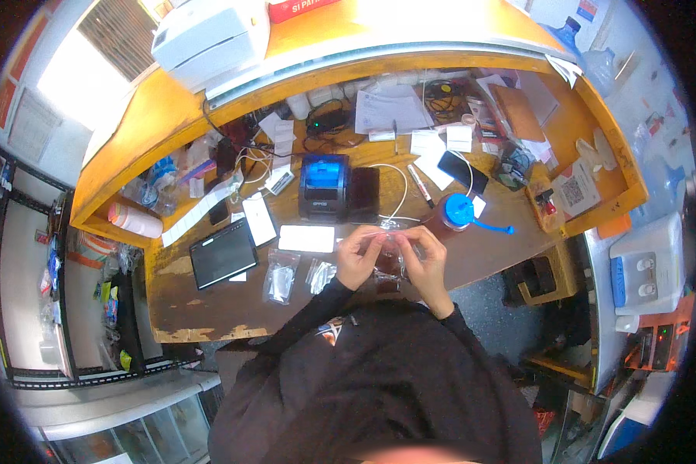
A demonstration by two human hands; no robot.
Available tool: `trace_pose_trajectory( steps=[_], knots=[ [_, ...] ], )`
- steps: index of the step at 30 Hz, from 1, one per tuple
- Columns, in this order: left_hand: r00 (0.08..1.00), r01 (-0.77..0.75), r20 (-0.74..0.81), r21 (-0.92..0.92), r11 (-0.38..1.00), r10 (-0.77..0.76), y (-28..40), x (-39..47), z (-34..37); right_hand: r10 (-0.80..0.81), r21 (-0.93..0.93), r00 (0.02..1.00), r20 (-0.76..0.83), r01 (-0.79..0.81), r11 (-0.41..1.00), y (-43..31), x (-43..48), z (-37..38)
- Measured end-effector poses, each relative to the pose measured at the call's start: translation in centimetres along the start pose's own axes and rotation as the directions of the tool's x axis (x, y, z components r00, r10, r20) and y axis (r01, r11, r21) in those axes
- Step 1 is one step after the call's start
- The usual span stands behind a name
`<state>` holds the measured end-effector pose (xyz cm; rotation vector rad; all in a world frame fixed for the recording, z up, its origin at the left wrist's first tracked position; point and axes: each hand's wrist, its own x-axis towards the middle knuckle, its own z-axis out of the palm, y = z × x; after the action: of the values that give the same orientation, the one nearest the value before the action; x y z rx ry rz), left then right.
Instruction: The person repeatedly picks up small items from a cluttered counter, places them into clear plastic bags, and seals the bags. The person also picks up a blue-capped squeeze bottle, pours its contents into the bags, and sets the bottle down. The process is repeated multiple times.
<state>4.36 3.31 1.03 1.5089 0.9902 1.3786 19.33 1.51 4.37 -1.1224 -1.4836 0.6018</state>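
My left hand [356, 258] and my right hand [426, 261] are close together over the front of the desk. Between them they pinch the top edge of a clear plastic bag [387, 255], which has a reddish strip along it. What the bag holds is hard to make out. To the left of my left hand lie two clear bags with white pieces inside: a nearer one [322, 275] and a farther one [281, 275]. Beyond them is a white rectangular item [307, 239]. A bottle with a blue lid [459, 211] stands just past my right hand.
A black label or receipt printer [325, 191] stands mid-desk, with cables behind it. A tablet [223, 254] lies at left, a phone [463, 173] and a marker [421, 184] at right. The wooden shelf [348, 75] overhangs the cluttered back; a white printer [209, 37] sits on top.
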Motion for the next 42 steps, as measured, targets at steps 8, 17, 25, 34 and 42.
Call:
trace_pose_trajectory(
  steps=[8,17,25,34,42],
  knots=[
    [0.960,0.270,0.011,-0.303,0.914,-0.280,1.3,0.5,-2.8,0.120,0.137,0.973,0.197,-0.149,0.979,0.7,1.6,0.7],
    [0.977,0.214,-0.034,0.156,0.964,-0.212,1.2,0.6,-4.0,0.253,0.137,0.939,0.232,-0.289,0.948,1.3,1.7,1.0],
    [0.992,0.093,-0.104,0.267,0.959,-0.067,1.3,0.6,-3.6,0.058,0.055,0.988,0.145,-0.066,0.996,0.3,2.4,0.7],
    [0.979,0.063,-0.199,0.062,0.996,-0.049,1.3,-0.2,-3.2,0.001,0.144,0.985,0.173,-0.026,0.989,-0.5,2.4,0.9],
    [0.978,-0.017,-0.184,0.381,0.924,0.094,1.5,-0.4,-2.9,-0.038,0.021,0.980,0.198,0.035,0.999,-1.1,2.8,1.5]
  ],
)
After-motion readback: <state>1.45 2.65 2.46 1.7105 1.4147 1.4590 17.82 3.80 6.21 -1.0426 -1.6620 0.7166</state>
